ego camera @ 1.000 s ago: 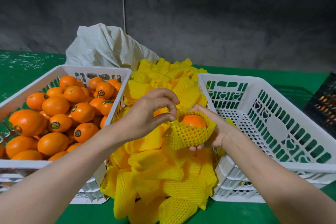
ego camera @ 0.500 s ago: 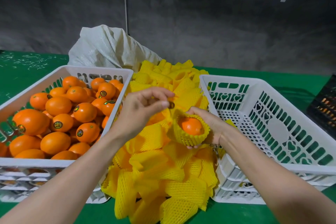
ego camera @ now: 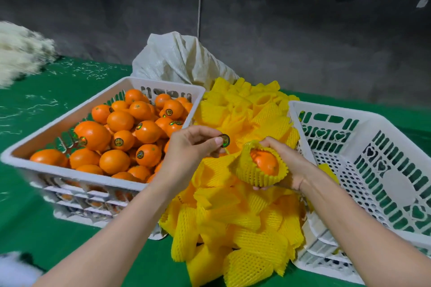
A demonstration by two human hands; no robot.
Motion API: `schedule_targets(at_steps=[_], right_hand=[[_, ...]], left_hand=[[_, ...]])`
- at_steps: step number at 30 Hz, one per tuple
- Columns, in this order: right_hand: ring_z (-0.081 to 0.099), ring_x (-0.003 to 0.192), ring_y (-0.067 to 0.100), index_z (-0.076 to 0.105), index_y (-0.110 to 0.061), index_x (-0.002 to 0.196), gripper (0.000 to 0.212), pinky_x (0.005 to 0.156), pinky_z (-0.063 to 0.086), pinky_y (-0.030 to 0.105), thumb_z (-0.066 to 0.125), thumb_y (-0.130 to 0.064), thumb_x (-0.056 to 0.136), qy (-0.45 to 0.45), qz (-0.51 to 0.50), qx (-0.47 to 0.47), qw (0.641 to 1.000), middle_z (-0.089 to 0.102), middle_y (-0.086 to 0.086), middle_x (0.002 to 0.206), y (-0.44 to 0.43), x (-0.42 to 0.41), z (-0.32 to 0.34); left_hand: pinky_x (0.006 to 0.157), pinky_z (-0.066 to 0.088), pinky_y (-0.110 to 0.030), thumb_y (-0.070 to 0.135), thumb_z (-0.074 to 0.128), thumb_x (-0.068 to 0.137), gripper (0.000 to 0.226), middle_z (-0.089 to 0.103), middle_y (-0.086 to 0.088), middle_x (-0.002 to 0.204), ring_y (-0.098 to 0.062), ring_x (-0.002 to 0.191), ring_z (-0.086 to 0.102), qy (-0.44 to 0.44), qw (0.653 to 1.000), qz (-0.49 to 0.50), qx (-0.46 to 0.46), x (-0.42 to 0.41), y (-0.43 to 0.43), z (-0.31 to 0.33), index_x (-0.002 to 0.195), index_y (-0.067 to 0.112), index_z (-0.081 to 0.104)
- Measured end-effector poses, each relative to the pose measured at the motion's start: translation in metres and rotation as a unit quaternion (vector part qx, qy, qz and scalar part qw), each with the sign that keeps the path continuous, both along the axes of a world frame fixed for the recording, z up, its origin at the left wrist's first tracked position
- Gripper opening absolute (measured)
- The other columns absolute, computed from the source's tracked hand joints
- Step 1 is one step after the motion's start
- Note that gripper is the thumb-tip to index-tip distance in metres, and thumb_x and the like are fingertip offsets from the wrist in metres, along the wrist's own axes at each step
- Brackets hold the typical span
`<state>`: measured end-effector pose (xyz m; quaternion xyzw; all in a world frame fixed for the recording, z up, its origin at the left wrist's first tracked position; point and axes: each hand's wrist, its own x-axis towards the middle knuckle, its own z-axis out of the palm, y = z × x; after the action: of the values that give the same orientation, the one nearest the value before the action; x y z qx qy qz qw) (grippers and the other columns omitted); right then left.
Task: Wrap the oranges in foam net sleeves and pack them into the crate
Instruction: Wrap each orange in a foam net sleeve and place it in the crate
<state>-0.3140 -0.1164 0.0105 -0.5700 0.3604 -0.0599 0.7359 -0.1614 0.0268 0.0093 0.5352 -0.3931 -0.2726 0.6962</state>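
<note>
Right hand (ego camera: 289,166) grasps one orange (ego camera: 264,162) seated in a yellow foam sleeve (ego camera: 253,176), fingers curled under and behind the sleeve. It is held just above the pile of sleeves (ego camera: 233,228), toward the pile's right side. Sleeve mouth is open, tilted up toward the camera. Orange's top is bare, its longer axis running upper left to lower right. Left hand (ego camera: 191,149), above the pile's left side, pinches a small round sticker (ego camera: 225,140) between thumb and forefinger, apart from the orange. Full crate (ego camera: 81,176) is left of the pile, empty crate (ego camera: 326,110) right of it, sack (ego camera: 179,60) behind it.

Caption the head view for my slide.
Right hand holds an orange in a foam net sleeve; left hand pinches a round sticker.
</note>
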Motion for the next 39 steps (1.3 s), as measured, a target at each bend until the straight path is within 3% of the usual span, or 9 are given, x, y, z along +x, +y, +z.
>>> schedule_targets(at_steps=[3,6,10,18,20,24,29,33,39], right_hand=[[0.062,0.050,0.031,0.074,-0.017,0.056,0.049,0.048,0.052,0.030,0.043,-0.035,0.090,-0.023,0.031,-0.013,0.999,0.068,0.015,0.066,0.005,0.012,-0.001],[0.061,0.050,0.031,0.074,-0.018,0.053,0.053,0.049,0.052,0.032,0.040,-0.036,0.090,-0.041,0.054,-0.021,0.997,0.067,0.014,0.064,0.010,0.025,-0.001],[0.061,0.046,0.029,0.070,-0.014,0.065,0.043,0.041,0.052,0.032,0.042,-0.036,0.089,-0.060,0.067,-0.013,0.996,0.067,0.015,0.065,0.020,0.042,-0.004],[0.064,0.054,0.033,0.066,-0.011,0.092,0.035,0.047,0.052,0.031,0.045,-0.038,0.086,-0.060,0.102,-0.044,0.992,0.069,0.017,0.076,0.033,0.061,-0.004],[0.063,0.053,0.034,0.066,-0.011,0.091,0.035,0.045,0.050,0.030,0.044,-0.038,0.086,-0.061,0.107,-0.049,0.991,0.069,0.017,0.075,0.034,0.061,-0.002],[0.064,0.052,0.034,0.068,-0.011,0.086,0.036,0.043,0.049,0.028,0.044,-0.038,0.086,-0.068,0.101,-0.045,0.992,0.068,0.017,0.074,0.034,0.058,0.000],[0.063,0.052,0.033,0.072,-0.014,0.078,0.039,0.044,0.050,0.028,0.043,-0.039,0.085,-0.062,0.099,-0.037,0.992,0.068,0.016,0.074,0.034,0.054,-0.002],[0.064,0.054,0.032,0.069,-0.012,0.085,0.036,0.046,0.051,0.028,0.045,-0.039,0.084,-0.064,0.085,-0.014,0.994,0.068,0.016,0.076,0.038,0.054,-0.001],[0.063,0.065,0.027,0.063,-0.016,0.090,0.022,0.051,0.051,0.029,0.045,-0.029,0.089,-0.096,0.039,-0.039,0.994,0.067,0.010,0.082,0.039,0.045,0.004]], left_hand=[[0.058,0.052,-0.019,-0.002,0.065,0.082,0.006,0.071,-0.007,0.068,-0.015,0.063,0.069,0.040,0.998,0.049,0.015,0.004,0.028,-0.022,0.081,0.003,0.065],[0.058,0.053,-0.019,-0.003,0.065,0.082,0.005,0.071,-0.008,0.066,-0.017,0.062,0.070,0.077,0.990,0.115,0.033,0.006,0.059,-0.041,0.080,0.001,0.065],[0.060,0.057,-0.027,-0.006,0.066,0.082,0.006,0.070,-0.007,0.064,-0.022,0.063,0.069,0.094,0.974,0.200,0.058,0.008,0.093,-0.064,0.079,0.000,0.065],[0.062,0.054,-0.028,-0.006,0.068,0.081,0.016,0.069,-0.010,0.069,-0.019,0.062,0.065,0.100,0.927,0.335,0.138,0.021,0.121,-0.107,0.073,0.007,0.068],[0.066,0.055,-0.033,-0.007,0.067,0.081,0.016,0.068,-0.013,0.071,-0.021,0.063,0.064,0.109,0.921,0.339,0.157,0.026,0.118,-0.115,0.072,0.006,0.068],[0.058,0.050,-0.022,-0.002,0.067,0.083,0.012,0.066,-0.009,0.068,-0.009,0.056,0.064,0.077,0.913,0.359,0.176,0.032,0.107,-0.122,0.073,0.005,0.065],[0.065,0.047,-0.042,0.019,0.072,0.084,0.029,0.057,-0.015,0.064,-0.027,0.061,0.062,0.031,0.891,0.398,0.218,0.025,0.104,-0.131,0.071,0.005,0.050],[0.056,0.045,-0.027,0.010,0.059,0.089,0.025,0.060,-0.013,0.057,-0.006,0.043,0.055,0.016,0.905,0.365,0.219,0.008,0.099,-0.125,0.067,0.000,0.061],[0.047,0.051,-0.029,0.007,0.056,0.091,0.027,0.067,-0.016,0.062,-0.020,0.049,0.062,0.123,0.955,0.242,0.124,-0.028,0.081,-0.086,0.067,0.004,0.068]])
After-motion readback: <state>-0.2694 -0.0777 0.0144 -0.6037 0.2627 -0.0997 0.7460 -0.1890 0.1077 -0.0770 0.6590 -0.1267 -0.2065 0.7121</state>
